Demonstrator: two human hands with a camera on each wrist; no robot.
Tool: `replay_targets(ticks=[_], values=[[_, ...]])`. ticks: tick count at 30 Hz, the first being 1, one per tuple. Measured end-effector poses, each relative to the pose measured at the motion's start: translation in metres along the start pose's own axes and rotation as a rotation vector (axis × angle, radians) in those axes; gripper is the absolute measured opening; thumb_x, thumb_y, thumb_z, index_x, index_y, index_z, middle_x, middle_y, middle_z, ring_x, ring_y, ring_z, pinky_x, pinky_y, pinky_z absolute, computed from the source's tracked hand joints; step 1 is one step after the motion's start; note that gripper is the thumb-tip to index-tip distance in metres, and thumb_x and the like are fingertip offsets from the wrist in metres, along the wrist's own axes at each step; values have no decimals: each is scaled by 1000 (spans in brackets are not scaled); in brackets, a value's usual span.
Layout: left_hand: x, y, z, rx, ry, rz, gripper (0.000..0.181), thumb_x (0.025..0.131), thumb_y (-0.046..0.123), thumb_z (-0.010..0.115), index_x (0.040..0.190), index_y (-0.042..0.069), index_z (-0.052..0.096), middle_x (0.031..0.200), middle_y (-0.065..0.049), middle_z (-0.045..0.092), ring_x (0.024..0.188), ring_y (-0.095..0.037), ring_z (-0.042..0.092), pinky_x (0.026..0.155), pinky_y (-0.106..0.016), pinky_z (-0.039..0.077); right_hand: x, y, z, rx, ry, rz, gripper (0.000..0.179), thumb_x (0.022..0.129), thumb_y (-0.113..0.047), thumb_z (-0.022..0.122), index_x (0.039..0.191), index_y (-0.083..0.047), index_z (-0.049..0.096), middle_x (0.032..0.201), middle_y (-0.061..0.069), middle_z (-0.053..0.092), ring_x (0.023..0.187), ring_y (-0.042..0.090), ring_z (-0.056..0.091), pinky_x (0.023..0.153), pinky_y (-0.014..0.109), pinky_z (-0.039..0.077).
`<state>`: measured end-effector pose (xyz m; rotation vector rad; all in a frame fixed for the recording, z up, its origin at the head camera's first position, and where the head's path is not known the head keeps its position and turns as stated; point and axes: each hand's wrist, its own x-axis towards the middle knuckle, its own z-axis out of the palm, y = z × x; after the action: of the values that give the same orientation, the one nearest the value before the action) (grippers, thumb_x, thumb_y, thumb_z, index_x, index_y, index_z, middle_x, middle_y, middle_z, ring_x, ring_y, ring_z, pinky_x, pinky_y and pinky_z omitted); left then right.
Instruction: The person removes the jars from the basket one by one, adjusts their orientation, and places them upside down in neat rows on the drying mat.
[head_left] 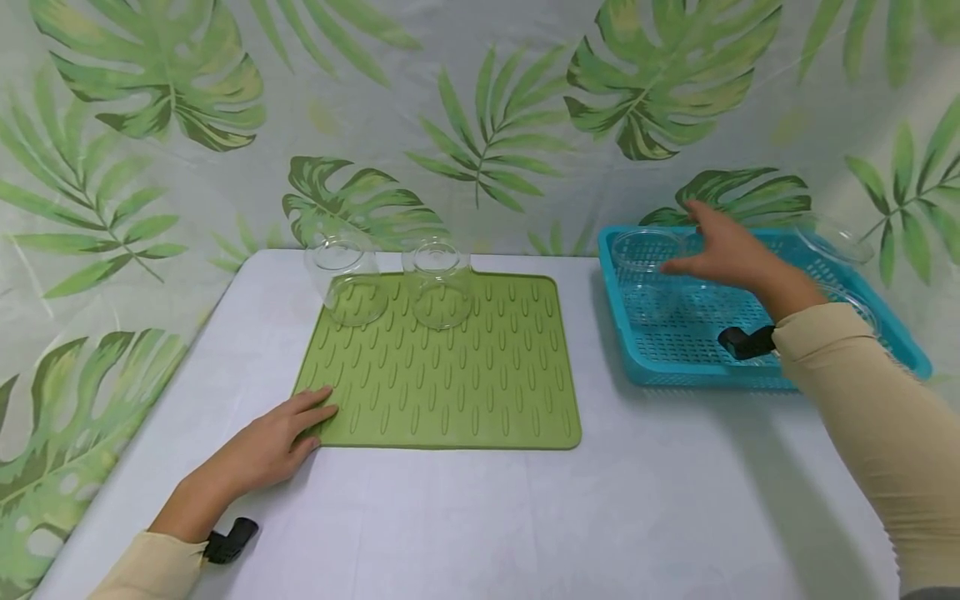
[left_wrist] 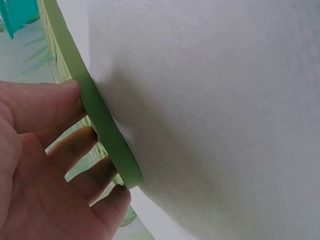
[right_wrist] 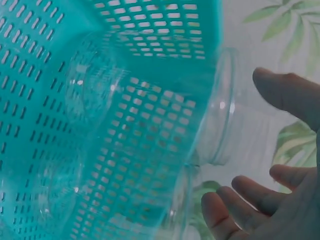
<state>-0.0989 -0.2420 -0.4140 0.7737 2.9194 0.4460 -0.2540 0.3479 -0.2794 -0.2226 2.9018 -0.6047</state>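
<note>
A green ribbed mat (head_left: 450,367) lies on the white table (head_left: 480,517). Two clear glass cups (head_left: 343,279) (head_left: 441,283) stand upside down along its far edge. My left hand (head_left: 318,425) rests flat on the mat's near left corner; in the left wrist view its fingers (left_wrist: 80,145) lie straight over the mat's edge (left_wrist: 102,127). My right hand (head_left: 693,242) hovers open over the blue basket (head_left: 622,325), beside a clear glass (head_left: 647,258) inside it. In the right wrist view the spread right hand (right_wrist: 250,145) is close to that glass's rim (right_wrist: 222,105) and holds nothing.
More clear glassware (head_left: 832,242) lies at the far right side of the basket. A leaf-print curtain (head_left: 480,125) hangs behind the table. Bare tabletop runs in front of the mat and basket.
</note>
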Motion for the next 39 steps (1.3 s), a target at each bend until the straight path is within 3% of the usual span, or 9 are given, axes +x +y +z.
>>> replay_targets(ticks=[7, 17, 25, 39], values=[[0, -1, 1, -4, 10, 11, 43, 92, 8, 64, 134, 0, 60, 150, -21, 48, 135, -47, 47, 105, -59, 45, 9, 2, 9, -16, -49, 30, 116, 88, -42, 73, 158, -6, -12, 162, 34, 9, 144, 58, 17, 109, 76, 23], [0, -1, 1, -12, 14, -2, 43, 92, 8, 65, 134, 1, 60, 150, -20, 47, 136, -47, 46, 106, -60, 44, 20, -4, 17, -88, -65, -6, 118, 85, -42, 75, 157, 2, -7, 162, 34, 2, 147, 58, 7, 115, 76, 12], [0, -1, 2, -17, 22, -4, 43, 92, 8, 65, 134, 1, 60, 151, -20, 47, 136, -46, 46, 106, -59, 44, 29, -6, 23, -159, -43, 30, 119, 84, -48, 74, 158, 2, -5, 159, 38, 10, 144, 62, 8, 114, 75, 17], [0, -1, 0, -32, 7, -22, 43, 92, 8, 64, 135, 1, 59, 152, -20, 46, 137, -47, 44, 107, -60, 43, 31, -7, 26, -174, -36, 28, 120, 81, -45, 78, 158, 1, -2, 159, 38, 10, 142, 63, 10, 112, 76, 20]])
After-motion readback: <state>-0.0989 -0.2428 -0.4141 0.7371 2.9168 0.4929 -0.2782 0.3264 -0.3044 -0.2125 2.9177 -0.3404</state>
